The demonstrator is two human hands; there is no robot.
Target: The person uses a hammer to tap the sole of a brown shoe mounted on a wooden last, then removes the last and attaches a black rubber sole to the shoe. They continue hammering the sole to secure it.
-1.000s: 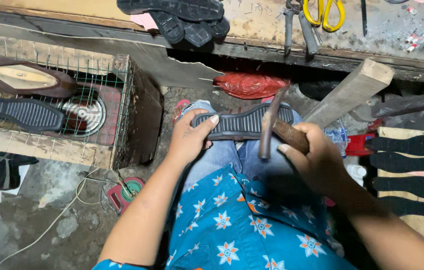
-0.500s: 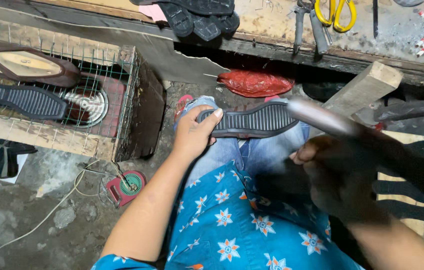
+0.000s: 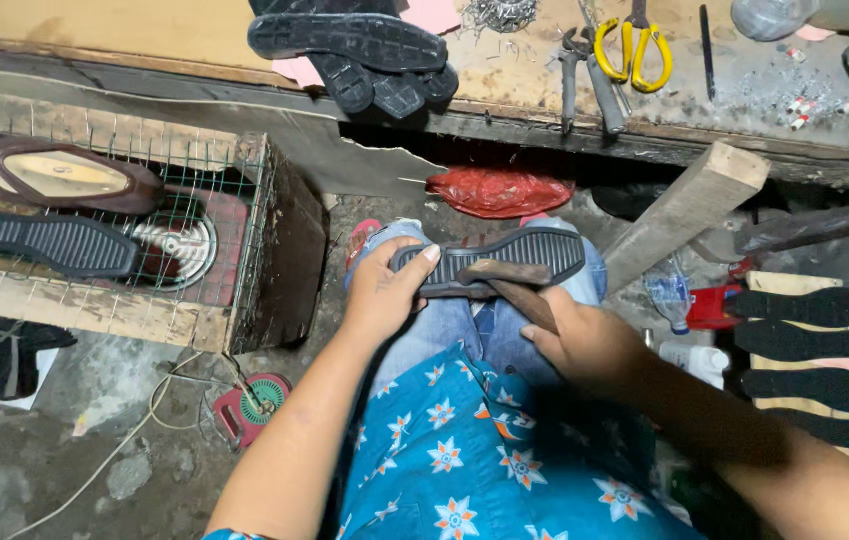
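Right hand (image 3: 584, 345) dropped from its raised, blurred swing; brown wooden-handled hammer (image 3: 514, 285) now rests across the black ribbed rubber shoe sole (image 3: 504, 258). Left hand (image 3: 389, 290) slid nearer the sole's heel end.

The left hand (image 3: 384, 292) pins a black shoe sole (image 3: 504, 258) on the knee; the right hand (image 3: 584, 345) presses a hammer (image 3: 509, 282) onto it.

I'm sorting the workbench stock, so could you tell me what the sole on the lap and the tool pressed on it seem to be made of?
Sole: probably matte black rubber, given its moulded ribbed tread. Hammer: dull brownish head, likely worn metal; the handle looks like wood, held by the right hand. The left hand steadies the sole.
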